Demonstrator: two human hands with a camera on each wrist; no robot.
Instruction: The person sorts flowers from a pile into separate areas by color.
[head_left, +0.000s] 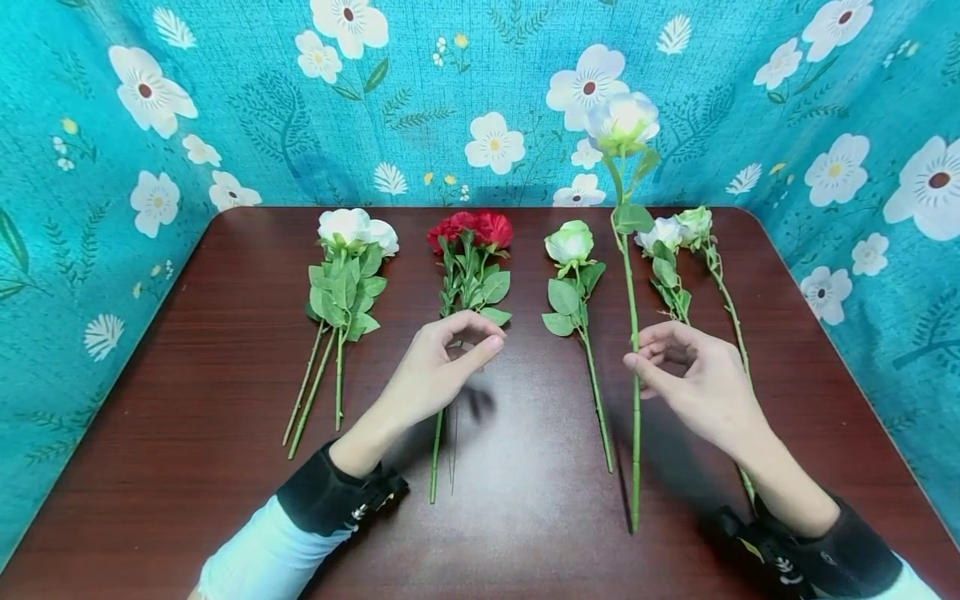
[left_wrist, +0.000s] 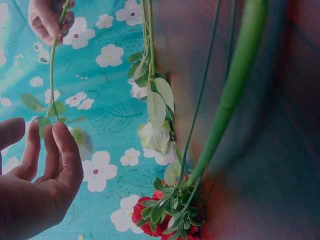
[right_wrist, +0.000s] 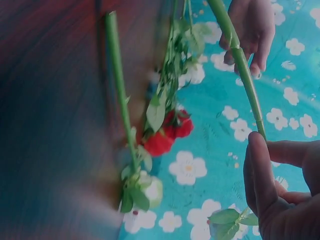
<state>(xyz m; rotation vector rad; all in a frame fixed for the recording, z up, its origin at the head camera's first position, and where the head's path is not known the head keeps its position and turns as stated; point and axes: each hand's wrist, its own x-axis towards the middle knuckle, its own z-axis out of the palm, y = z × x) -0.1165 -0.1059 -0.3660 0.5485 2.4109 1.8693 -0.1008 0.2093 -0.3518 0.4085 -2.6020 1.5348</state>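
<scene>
Nearest the head camera are the two forearms, each with a dark wrist strap, reaching over the dark red table [head_left: 187, 400].

The right hand [head_left: 693, 379] pinches the stem of a long white rose [head_left: 622, 121] between thumb and forefinger, roughly at mid-length. The stem stands nearly upright, its bloom raised against the flowered blue cloth [head_left: 247, 125] and its lower end down near the table. The right wrist view confirms the thumb and fingers closing on the green stem.

The left hand [head_left: 442, 367] hangs over the stems of the red flowers [head_left: 471, 229]. Its fingers are loosely curled, thumb and forefinger near each other, and it holds nothing; the left wrist view shows the fingers apart from any stem.

Lying flat on the table, bloom ends toward the cloth:
- a bunch of white roses [head_left: 356, 229], far left;
- the red flowers, centre;
- a single pale green rose [head_left: 570, 243], just left of the held stem;
- two small pale buds [head_left: 678, 229], right of it.

Handling judgement: the held rose looks artificial and light. The stem appears stiff enough to carry the bloom without sagging, but smooth, so it may turn within a loose pinch. Grip the bare stem below the lowest leaf; the petals and leaves look soft and would crush or pull off.
</scene>
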